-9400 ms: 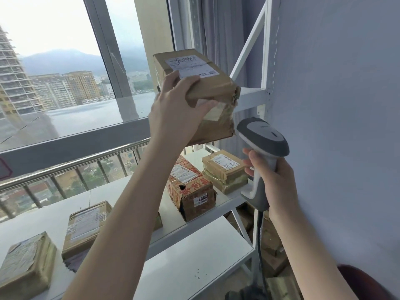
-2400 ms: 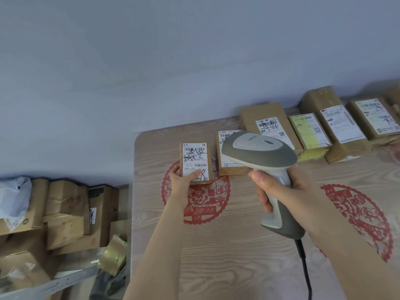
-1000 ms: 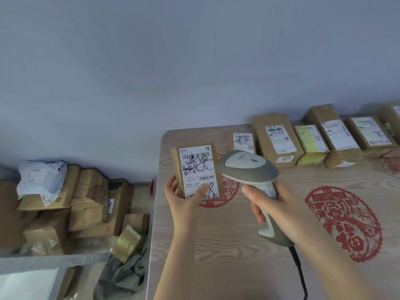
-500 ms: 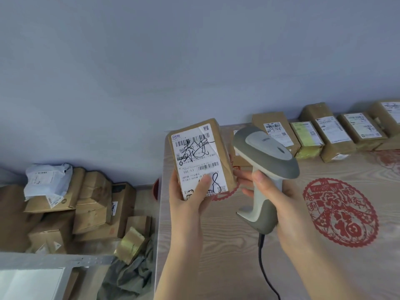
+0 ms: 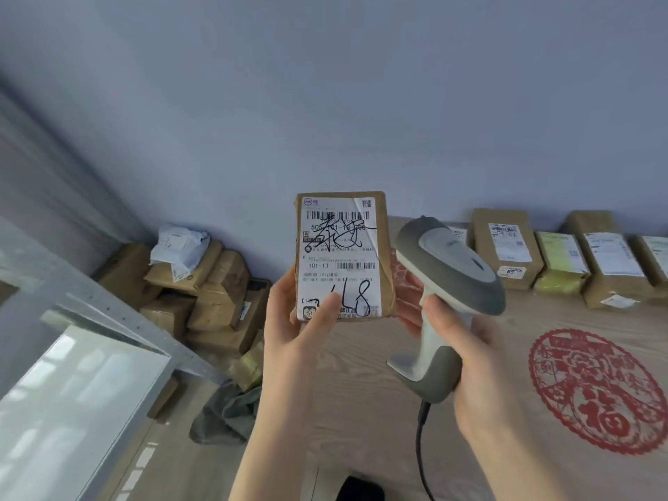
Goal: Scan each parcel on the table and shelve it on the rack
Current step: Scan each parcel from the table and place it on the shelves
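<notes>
My left hand (image 5: 300, 330) grips a small brown parcel (image 5: 343, 254) upright above the table's left end, its white barcode label with black scribbles facing me and my thumb across the label's lower edge. Just right of it, my right hand (image 5: 470, 356) holds a grey and white barcode scanner (image 5: 444, 276) by its handle, its head level with the parcel. The scanner's black cable hangs down. Several more labelled parcels (image 5: 506, 244) lie in a row along the back of the wooden table (image 5: 397, 410).
The white metal rack (image 5: 90, 374) shows at the lower left. On the floor beyond it is a heap of cardboard boxes (image 5: 202, 291) with a white bag on top, and a grey cloth (image 5: 227, 414). A red paper-cut decoration (image 5: 596, 388) lies on the table.
My left hand has lifted the small parcel off the table, raised it and turned it straight. The scanner has shifted to the parcel's right. My view has swung left, and the rack has come into sight.
</notes>
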